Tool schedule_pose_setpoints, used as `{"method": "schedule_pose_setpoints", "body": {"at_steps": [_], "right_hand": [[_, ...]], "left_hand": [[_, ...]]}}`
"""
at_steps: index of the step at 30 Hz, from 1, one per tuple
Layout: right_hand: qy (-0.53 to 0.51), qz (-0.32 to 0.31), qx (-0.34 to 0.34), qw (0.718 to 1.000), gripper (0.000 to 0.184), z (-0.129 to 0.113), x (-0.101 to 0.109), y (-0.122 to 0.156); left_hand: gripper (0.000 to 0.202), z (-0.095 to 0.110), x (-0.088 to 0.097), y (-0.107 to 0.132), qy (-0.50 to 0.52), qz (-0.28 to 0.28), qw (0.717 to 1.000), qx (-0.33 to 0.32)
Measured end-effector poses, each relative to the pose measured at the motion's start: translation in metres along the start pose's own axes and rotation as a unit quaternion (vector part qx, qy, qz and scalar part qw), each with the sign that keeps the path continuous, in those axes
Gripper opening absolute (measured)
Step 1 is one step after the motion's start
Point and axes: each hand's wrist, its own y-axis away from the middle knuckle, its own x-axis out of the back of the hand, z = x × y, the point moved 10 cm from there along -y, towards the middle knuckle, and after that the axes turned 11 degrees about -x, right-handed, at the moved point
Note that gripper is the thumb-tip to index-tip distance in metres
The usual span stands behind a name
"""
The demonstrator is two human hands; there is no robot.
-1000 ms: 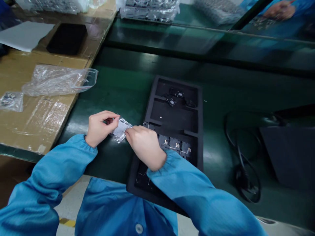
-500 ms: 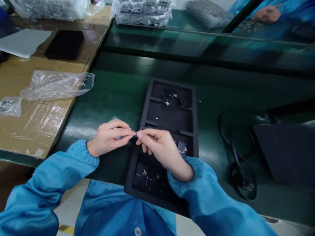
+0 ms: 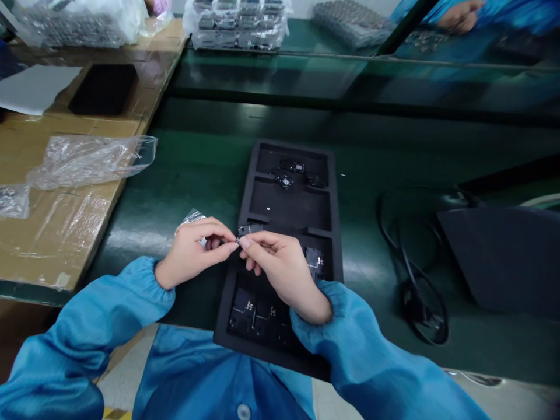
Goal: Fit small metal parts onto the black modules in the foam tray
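Two hands meet above the left edge of a black tray (image 3: 336,233), the fingertips of the left hand (image 3: 195,251) and the right hand (image 3: 280,262) drawn together on what seems to be one small part (image 3: 238,240). Both pinches are narrow; the part is too small to identify. A clear packet (image 3: 192,216) shows behind the left hand and between its fingers, though whether the curled fingers grip it cannot be told.

The step in hand looks like close fingertip work on that part. A further move would call for a light, steady pinch and care over the tray, where a dropped piece could be hard to spot.

The tray lies lengthwise on a dark green counter (image 3: 196,151), its near end by the person's blue coat. Small black modules (image 3: 285,182) sit in its far compartment, a tiny white ring (image 3: 268,208) in the next, and flat black pieces (image 3: 249,306) in the nearest. To the right are a coiled black cable (image 3: 420,274) and a dark panel (image 3: 503,256).

At left, cardboard (image 3: 52,245) bears a loose plastic bag (image 3: 83,160), a small bag of parts (image 3: 13,201) and a white sheet (image 3: 35,87). Beyond stands a wrapped stack (image 3: 238,23); at upper right, a co-worker's hand (image 3: 459,16) shows.
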Motion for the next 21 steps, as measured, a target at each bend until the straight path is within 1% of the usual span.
{"method": "schedule_pose_setpoints", "body": {"at_steps": [3,5,6,8,9,10,11,12,13,14,15,17,18,19,20,21], "right_hand": [[0.042,0.025,0.032,0.998,0.029,-0.005,0.002,0.004],[0.077,0.034,0.065,0.994,0.025,-0.014,0.004,0.007],[0.099,0.054,0.093,0.989,0.023,-0.022,0.010,0.009],[0.154,0.132,0.164,0.966,0.020,-0.041,0.031,0.014],[0.187,0.171,0.196,0.947,0.020,-0.049,0.042,0.017],[0.226,0.194,0.218,0.930,0.019,-0.054,0.049,0.018],[0.271,0.186,0.226,0.917,0.018,-0.055,0.051,0.014],[0.319,0.157,0.225,0.907,0.019,-0.052,0.048,0.009],[0.369,0.117,0.219,0.896,0.024,-0.046,0.043,0.003],[0.418,0.081,0.214,0.879,0.033,-0.039,0.036,-0.001],[0.464,0.058,0.214,0.858,0.044,-0.033,0.030,-0.004],[0.546,0.048,0.220,0.807,0.062,-0.025,0.022,-0.009],[0.578,0.054,0.223,0.783,0.064,-0.023,0.019,-0.011],[0.601,0.059,0.226,0.764,0.061,-0.022,0.017,-0.013],[0.616,0.061,0.228,0.752,0.056,-0.022,0.015,-0.015],[0.622,0.060,0.230,0.746,0.052,-0.022,0.015,-0.016]], "left_hand": [[0.005,-0.004,-0.005,0.002,0.021,0.010,0.998,0.053],[0.006,-0.009,-0.008,0.004,0.044,0.011,0.995,0.087],[0.006,-0.013,-0.008,0.005,0.058,0.016,0.992,0.109],[0.007,-0.025,-0.005,0.008,0.087,0.037,0.983,0.156],[0.009,-0.032,-0.003,0.010,0.099,0.051,0.978,0.178],[0.010,-0.039,-0.002,0.011,0.110,0.061,0.973,0.195],[0.012,-0.045,-0.001,0.013,0.119,0.067,0.969,0.207],[0.013,-0.050,-0.001,0.014,0.124,0.067,0.967,0.214],[0.013,-0.055,-0.003,0.016,0.127,0.061,0.965,0.219],[0.014,-0.058,-0.004,0.017,0.128,0.053,0.965,0.223],[0.014,-0.061,-0.006,0.019,0.127,0.044,0.965,0.226],[0.014,-0.065,-0.010,0.021,0.127,0.027,0.964,0.231],[0.014,-0.066,-0.012,0.022,0.129,0.021,0.964,0.233],[0.014,-0.066,-0.013,0.023,0.131,0.018,0.963,0.234],[0.014,-0.066,-0.013,0.023,0.133,0.016,0.963,0.235],[0.014,-0.066,-0.014,0.023,0.136,0.015,0.962,0.235]]}}
